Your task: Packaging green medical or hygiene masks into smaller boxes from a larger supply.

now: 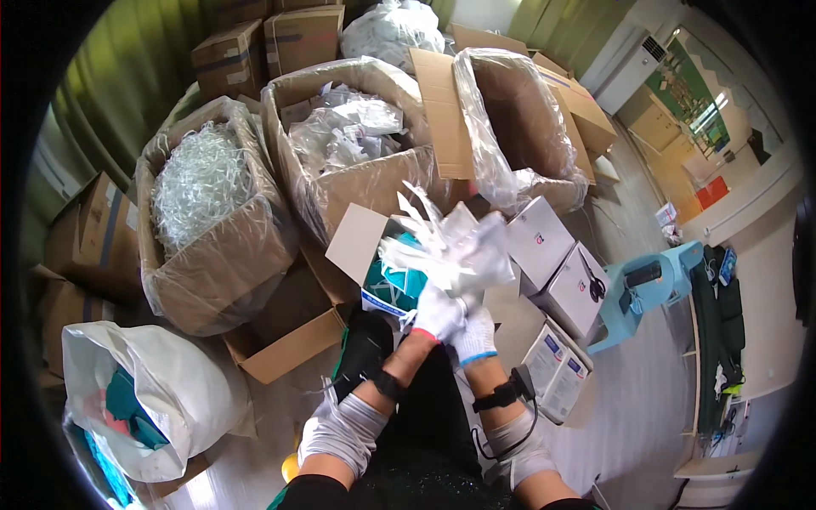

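My left hand (438,313), in a white glove with a red cuff, is closed around the lower end of a bunch of white and clear plastic wrappers (459,255). Pressed against it, my right hand (474,335) wears a white glove with a blue cuff and also grips the bunch. The wrappers fan out upward and are smeared by motion, so I cannot tell what is inside them. Just left of the bunch, an open white carton (393,287) holds teal fabric-like items with pale straps.
Behind stand lined cartons: one of shredded white strips (202,187), one of plastic wrappers (348,127), and another lined carton (523,110). Scissors (592,276) lie on white boxes (568,297) beside a blue plastic stool (646,285). A white sack (183,399) sits at lower left.
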The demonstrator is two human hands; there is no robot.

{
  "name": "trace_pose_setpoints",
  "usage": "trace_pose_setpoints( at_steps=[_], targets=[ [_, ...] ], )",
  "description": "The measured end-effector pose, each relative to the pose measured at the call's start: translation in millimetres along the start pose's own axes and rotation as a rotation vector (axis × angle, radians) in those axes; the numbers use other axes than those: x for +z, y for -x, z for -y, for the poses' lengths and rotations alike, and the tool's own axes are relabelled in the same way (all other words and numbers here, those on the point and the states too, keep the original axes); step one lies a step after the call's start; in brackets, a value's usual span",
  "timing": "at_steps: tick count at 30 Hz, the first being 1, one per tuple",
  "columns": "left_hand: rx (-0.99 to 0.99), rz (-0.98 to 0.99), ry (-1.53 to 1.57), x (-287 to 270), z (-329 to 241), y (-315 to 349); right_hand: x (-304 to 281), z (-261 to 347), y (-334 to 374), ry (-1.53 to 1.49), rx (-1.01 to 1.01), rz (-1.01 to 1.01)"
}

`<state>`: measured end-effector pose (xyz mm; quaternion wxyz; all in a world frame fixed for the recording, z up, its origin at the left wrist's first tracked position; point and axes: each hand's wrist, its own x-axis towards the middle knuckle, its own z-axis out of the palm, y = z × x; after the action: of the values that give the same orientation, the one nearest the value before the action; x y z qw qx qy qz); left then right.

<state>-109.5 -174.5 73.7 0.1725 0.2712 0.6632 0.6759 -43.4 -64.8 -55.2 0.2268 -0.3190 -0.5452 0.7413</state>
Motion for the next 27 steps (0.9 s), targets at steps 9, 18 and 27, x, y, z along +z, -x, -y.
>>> trace_pose_setpoints(
  at_steps=[9,18,27],
  targets=[
    [-0.61,-0.417,0.585,-51,78,-36,74,52,35,0.039,-0.027,0.052],
    [-0.342,-0.411,0.474,-87,108,-32,70,72,8,0.44,0.076,0.391],
    [-0.444,0.121,0.055,-114,69,-32,37,43,-9,1.438,-0.509,0.436]
  ],
)
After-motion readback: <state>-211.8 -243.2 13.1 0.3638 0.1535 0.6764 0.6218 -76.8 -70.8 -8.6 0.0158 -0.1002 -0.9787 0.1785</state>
